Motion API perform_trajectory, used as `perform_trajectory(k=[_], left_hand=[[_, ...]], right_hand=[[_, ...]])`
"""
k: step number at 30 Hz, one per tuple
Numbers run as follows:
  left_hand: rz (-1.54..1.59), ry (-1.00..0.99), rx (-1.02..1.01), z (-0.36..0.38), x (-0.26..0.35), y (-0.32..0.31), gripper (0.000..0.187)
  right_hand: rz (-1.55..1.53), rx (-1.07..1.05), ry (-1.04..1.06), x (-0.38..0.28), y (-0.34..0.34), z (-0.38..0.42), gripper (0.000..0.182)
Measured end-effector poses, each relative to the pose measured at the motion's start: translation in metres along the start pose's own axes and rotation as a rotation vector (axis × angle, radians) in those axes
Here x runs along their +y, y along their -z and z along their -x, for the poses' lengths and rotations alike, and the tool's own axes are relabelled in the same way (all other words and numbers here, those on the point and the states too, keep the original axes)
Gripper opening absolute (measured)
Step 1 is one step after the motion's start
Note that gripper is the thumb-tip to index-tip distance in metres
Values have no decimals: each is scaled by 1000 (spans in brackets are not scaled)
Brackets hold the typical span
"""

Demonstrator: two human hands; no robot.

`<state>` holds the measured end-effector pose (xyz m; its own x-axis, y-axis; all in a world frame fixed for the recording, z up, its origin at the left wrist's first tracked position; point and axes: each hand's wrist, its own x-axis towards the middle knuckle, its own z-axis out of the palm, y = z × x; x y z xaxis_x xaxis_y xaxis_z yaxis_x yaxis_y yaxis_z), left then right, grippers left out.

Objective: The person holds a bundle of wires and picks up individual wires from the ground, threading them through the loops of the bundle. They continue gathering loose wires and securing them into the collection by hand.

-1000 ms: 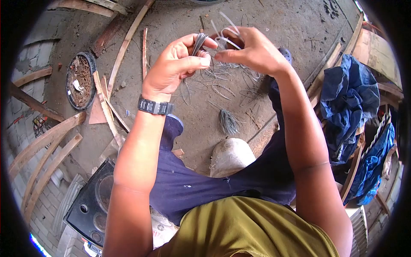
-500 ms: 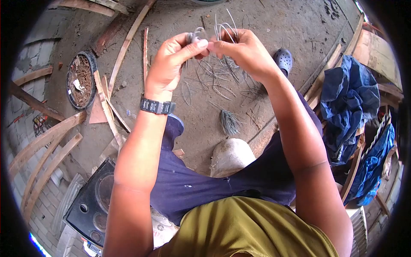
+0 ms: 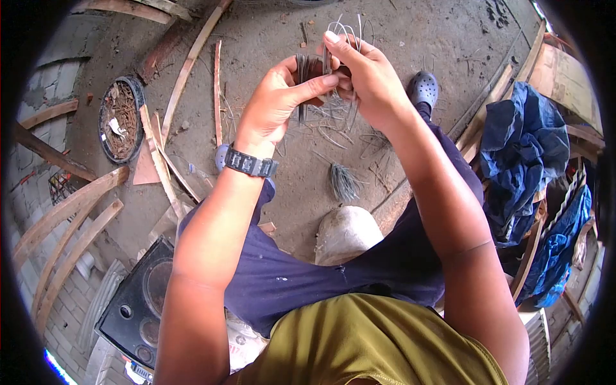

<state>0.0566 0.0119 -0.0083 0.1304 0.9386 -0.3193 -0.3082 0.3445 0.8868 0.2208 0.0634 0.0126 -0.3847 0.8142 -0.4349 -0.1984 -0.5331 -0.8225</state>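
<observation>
My left hand (image 3: 273, 106) is closed around a bundle of thin grey wires (image 3: 301, 80), which hangs down between the thumb and fingers. Close against it, my right hand (image 3: 375, 80) pinches a few longer wires (image 3: 342, 27) that curve up past its thumb. The fingers of both hands meet around these wires, and some fingertips are hidden. On the ground beneath lie scattered loose wires (image 3: 332, 136). Nearer my knees is a second wire bundle (image 3: 344, 183), fanned out at its lower end.
A black tub (image 3: 102, 131) of brown scraps stands at left, near wooden strips (image 3: 190, 70). A speaker box (image 3: 131, 308) is beside my left leg, a whitish rounded block (image 3: 346, 234) between my legs. Blue cloth (image 3: 523, 138) and boards (image 3: 564, 80) are piled at right.
My left hand has turned and shifted slightly right and down, showing the wire bundle in its grip. My right thumb has moved up along the wires. My left foot now shows beside the wrist.
</observation>
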Motion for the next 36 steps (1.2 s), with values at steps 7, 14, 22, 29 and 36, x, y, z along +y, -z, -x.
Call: perform_trajectory(k=[7, 14, 22, 29, 36], left_hand=[[-87, 4, 59, -4, -5, 7, 17], [45, -57, 124, -9, 5, 41, 20], [-236, -226, 108, -11, 13, 36, 40], [-120, -199, 28, -8, 14, 28, 52], [114, -97, -111, -2, 22, 27, 45]], right_hand=[[-55, 56, 135, 11, 7, -6, 24], [-231, 226, 267, -32, 93, -35, 29], [493, 97, 399, -36, 63, -16, 35], [588, -72, 448, -17, 21, -2, 34], [399, -166, 371, -13, 18, -6, 38]])
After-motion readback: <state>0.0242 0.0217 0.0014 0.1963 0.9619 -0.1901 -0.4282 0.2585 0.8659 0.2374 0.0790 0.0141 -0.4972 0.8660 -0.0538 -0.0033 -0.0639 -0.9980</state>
